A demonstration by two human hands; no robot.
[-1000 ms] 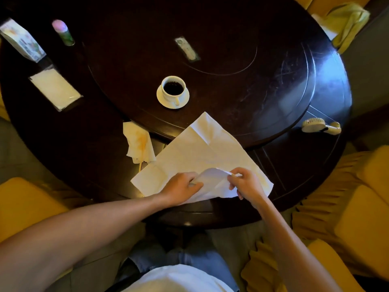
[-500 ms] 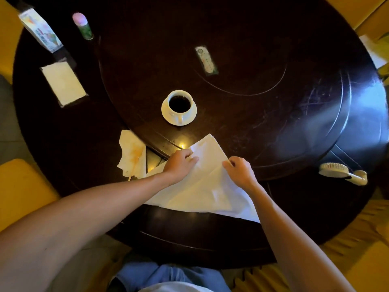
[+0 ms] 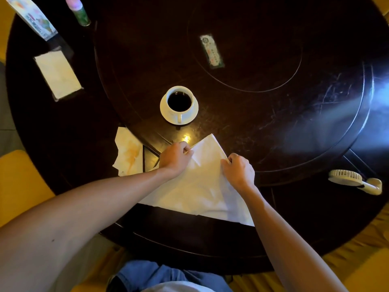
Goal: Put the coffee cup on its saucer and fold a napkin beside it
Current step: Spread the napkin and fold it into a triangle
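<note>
A white cup (image 3: 179,101) full of dark coffee stands on its white saucer (image 3: 194,107), handle toward me, on the raised turntable (image 3: 263,114) of the dark round table. In front of it lies a white napkin (image 3: 202,186) folded into a triangle, its point toward the cup. My left hand (image 3: 174,158) pinches the napkin's left edge with curled fingers. My right hand (image 3: 239,169) pinches the right edge the same way. Both hands sit just below the triangle's tip.
A stained, crumpled napkin (image 3: 128,152) lies left of my left hand. A tissue pack (image 3: 57,74), a printed packet (image 3: 31,16) and a small bottle (image 3: 79,11) sit at the far left. A label (image 3: 212,51) lies on the turntable. A hand fan (image 3: 355,181) rests at right. Yellow chairs surround the table.
The near corner of the open napkin has been carried up to the far corner, making a triangle. Both hands moved away from me toward the cup. The view shifted closer.
</note>
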